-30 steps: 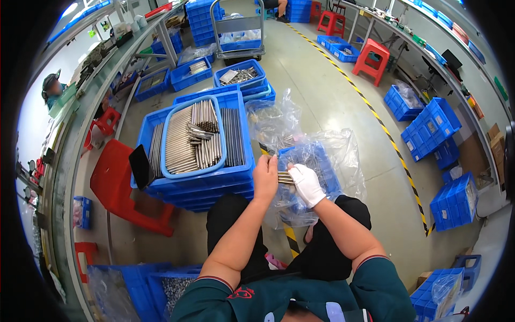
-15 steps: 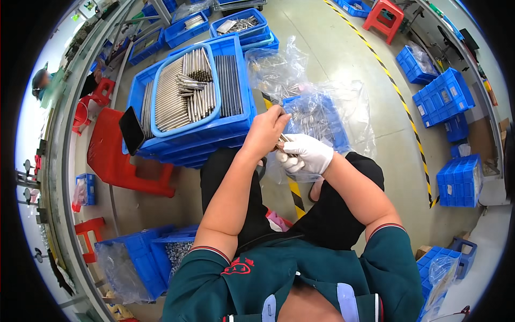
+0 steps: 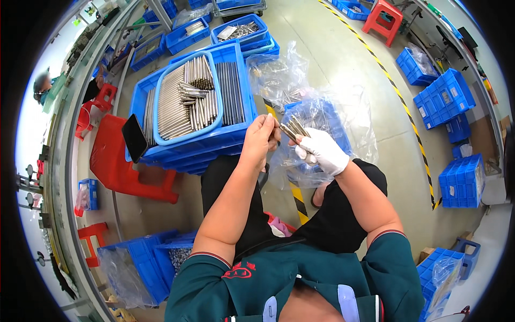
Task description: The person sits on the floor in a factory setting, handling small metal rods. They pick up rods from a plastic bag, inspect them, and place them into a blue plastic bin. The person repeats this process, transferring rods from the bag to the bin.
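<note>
Gloved right grip point(image 3: 324, 153) is curled snugly round a small bundle of slim metal rods point(image 3: 295, 129), whose free ends fan out beyond the thumb. Their long axis slants from the white glove forward and toward the person's left, so the exposed ends point toward the bare left hand point(image 3: 260, 137). That hand is the nearer one to those ends: its thumb and fingers are drawn together just beside them, though whether they pinch a rod cannot be told. From the right grip, the bundle lies forward and to the left, between the two hands and above the person's lap.

Beyond and below the glove, clear plastic sheeting point(image 3: 362, 121) spreads over a blue tray of small metal pieces point(image 3: 343, 134). To the left of the bare hand, a light-blue-rimmed basket point(image 3: 219, 99) packed with similar rods sits on a large blue crate point(image 3: 236, 134), where darker rods point(image 3: 230, 94) stand alongside. A black phone point(image 3: 134, 138) leans at the crate's left corner, near a red plastic stool point(image 3: 118, 155).
</note>
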